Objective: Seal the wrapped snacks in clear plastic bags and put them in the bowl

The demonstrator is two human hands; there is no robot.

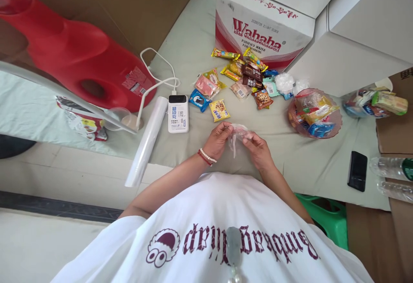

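Note:
My left hand (217, 141) and my right hand (258, 149) are close together at the front of the table, with fingers pinched. Between them they hold a crumpled, see-through plastic bag (238, 133), one hand at each end. A thin whitish strip of it hangs below. Just beyond my left hand lies a yellow cookie packet (220, 110), apart from the fingers. A blue snack packet (199, 100) and a pink-topped packet (206, 85) lie farther back. More wrapped snacks (251, 74) are heaped in front of the Wahaha box.
A pink clear bowl (292, 117) of snacks stands to the right, near a phone (357, 171) and plastic bottles (390, 168). On the left are a power bank (178, 119), a plastic roll (146, 141) and a large red container (97, 63). The Wahaha box (261, 29) stands behind.

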